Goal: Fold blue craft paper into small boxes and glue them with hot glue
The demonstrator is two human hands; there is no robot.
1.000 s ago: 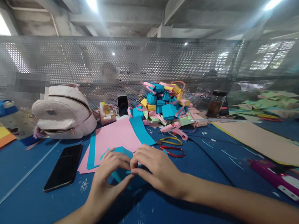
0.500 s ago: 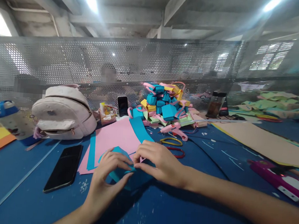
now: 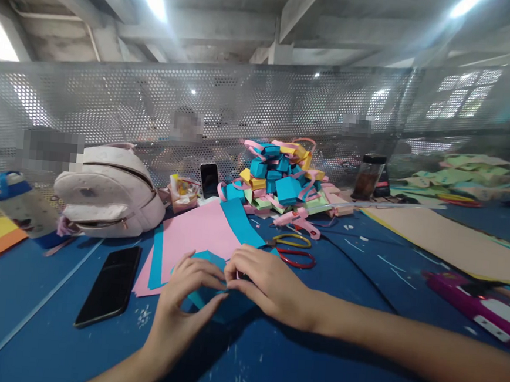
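Between my hands is a folded piece of blue paper (image 3: 217, 307), held just above the blue table near its front. My left hand (image 3: 189, 289) curves round its left side, thumb below and fingers on top. From the right, my right hand (image 3: 265, 280) pinches the paper's upper edge, its fingertips meeting those of the left. The fingers hide much of the folded shape. Behind the hands lie pink sheets (image 3: 194, 227) with blue paper strips (image 3: 240, 222) across them. Scissors (image 3: 294, 257) with one yellow and one red handle rest just beyond my right hand.
A pink glue gun (image 3: 297, 221) with a black cord lies before a heap of small paper boxes (image 3: 278, 178). To the left are a black phone (image 3: 110, 285), a pale backpack (image 3: 109, 194) and a bottle (image 3: 26, 208). A magenta power strip (image 3: 477, 308) sits at right.
My right hand has shifted slightly down, uncovering more of the scissors. The blue paper has tilted a little, while my left hand stays nearly in place.
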